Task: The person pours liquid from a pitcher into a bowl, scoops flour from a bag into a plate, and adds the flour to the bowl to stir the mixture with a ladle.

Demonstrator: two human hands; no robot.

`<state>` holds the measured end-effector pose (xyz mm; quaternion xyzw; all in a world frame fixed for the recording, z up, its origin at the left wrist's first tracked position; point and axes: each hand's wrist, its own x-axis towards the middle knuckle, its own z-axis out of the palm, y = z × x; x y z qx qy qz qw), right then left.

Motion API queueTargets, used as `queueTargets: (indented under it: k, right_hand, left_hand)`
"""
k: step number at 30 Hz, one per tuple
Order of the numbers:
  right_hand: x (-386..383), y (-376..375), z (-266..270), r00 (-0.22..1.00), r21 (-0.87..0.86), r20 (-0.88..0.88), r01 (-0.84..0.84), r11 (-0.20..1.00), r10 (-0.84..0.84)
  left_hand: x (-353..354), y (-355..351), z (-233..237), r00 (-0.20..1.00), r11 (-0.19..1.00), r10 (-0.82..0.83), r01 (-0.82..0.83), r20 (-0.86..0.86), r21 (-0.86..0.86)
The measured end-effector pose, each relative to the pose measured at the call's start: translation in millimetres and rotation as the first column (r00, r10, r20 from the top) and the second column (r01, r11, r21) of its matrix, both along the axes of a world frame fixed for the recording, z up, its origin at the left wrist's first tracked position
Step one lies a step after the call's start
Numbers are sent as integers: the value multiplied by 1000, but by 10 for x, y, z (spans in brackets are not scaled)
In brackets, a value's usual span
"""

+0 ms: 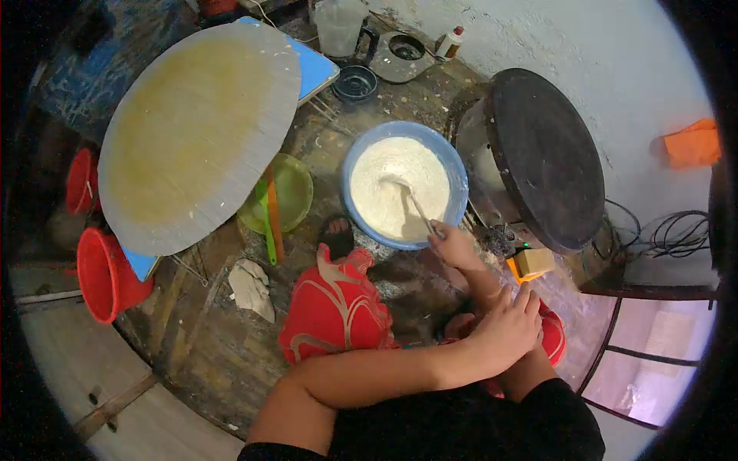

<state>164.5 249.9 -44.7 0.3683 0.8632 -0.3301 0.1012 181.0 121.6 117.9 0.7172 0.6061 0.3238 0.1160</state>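
My right hand (453,244) is closed around the handle of a metal ladle (417,209) at the near right rim of a blue basin (348,188). The ladle's head is partly sunk in pale, creamy batter (384,207) that fills much of the basin. My left arm crosses in front of my body, and my left hand (503,326) lies over my right forearm, fingers extended and holding no object.
Right of the basin stands a round black griddle (546,154). A large round board (200,138) rests on a blue-edged table at left. Nearby are a green bowl (296,196), a crumpled cloth (251,288), red buckets (108,276) and a blender jug (338,27).
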Motion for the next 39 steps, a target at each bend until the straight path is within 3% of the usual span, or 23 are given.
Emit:
queueTargets:
  k: [2,3,6,8,10,11,12,14,18,20,21,24,25,27,30,32,34,35,36,38,39]
  right_hand:
    - [57,132,116,993,-42,-49,101,994,-103]
    - [65,219,16,985,57,-168,43,997,-33]
    - [-158,320,-57,995,164,-77,73,984,-61]
    - [-277,339,-383,994,177,-77,90,980,-77]
    - [-364,274,-547,1000,68,-17,17,998,-16]
    - [-300,220,-693,995,169,-67,-63,984,75]
    - [-292,146,-546,995,168,-66,-64,984,76]
    - [-238,40,-129,966,100,214,-166,981,142]
    - [28,95,677,941,63,181,-300,952,284]
    - [84,29,906,901,67,330,-320,945,281]
    - [202,28,764,937,104,127,-338,935,324]
    - [200,15,-187,922,174,258,-340,924,290]
    - [109,-30,-184,924,176,254,-334,926,285]
    - [-97,-87,-161,978,164,200,-101,981,67]
    - [-120,0,-37,989,152,74,-139,979,129]
    - [-48,-29,323,988,143,108,-121,982,106]
    - [42,-71,539,899,153,374,-302,941,228]
    - [233,-29,266,879,250,284,-454,855,384]
    - [242,-37,134,881,252,285,-450,857,379]
    - [187,-128,-80,908,163,279,-365,917,312]
    - [56,-95,-191,907,80,375,-238,968,192]
  left_hand:
    - [-35,-5,11,999,1000,-16,16,-51,-14]
    - [-41,2,14,999,1000,-16,15,-50,-9]
    - [-65,16,24,999,1000,16,-15,-29,22]
    - [-97,59,45,1000,1000,0,0,12,-11]
    - [-138,81,41,999,999,42,-42,28,15]
    - [-162,101,45,995,995,85,-87,49,48]
    - [-195,99,70,995,995,85,-88,50,46]
    - [-247,84,116,996,995,93,-93,12,46]
    - [-217,19,118,997,998,50,-51,54,31]
    - [-270,-3,180,1000,999,-15,15,1,-43]
    - [-259,-2,167,1000,999,-7,8,7,-32]
    - [-163,35,93,1000,1000,0,0,20,-5]
    - [-136,45,74,1000,1000,9,-9,27,9]
    - [-134,39,99,1000,1000,8,-8,11,8]
    - [-130,36,92,1000,1000,4,-4,-12,1]
    - [-136,33,89,1000,1000,3,-4,-15,-10]
    - [-168,21,98,999,1000,3,-4,39,12]
    - [-161,26,103,999,1000,0,-1,42,14]
    - [-153,31,105,1000,1000,-15,15,8,-3]
    - [-122,25,94,999,999,-34,34,-28,-23]
    - [-94,20,80,999,999,-42,42,-18,-22]
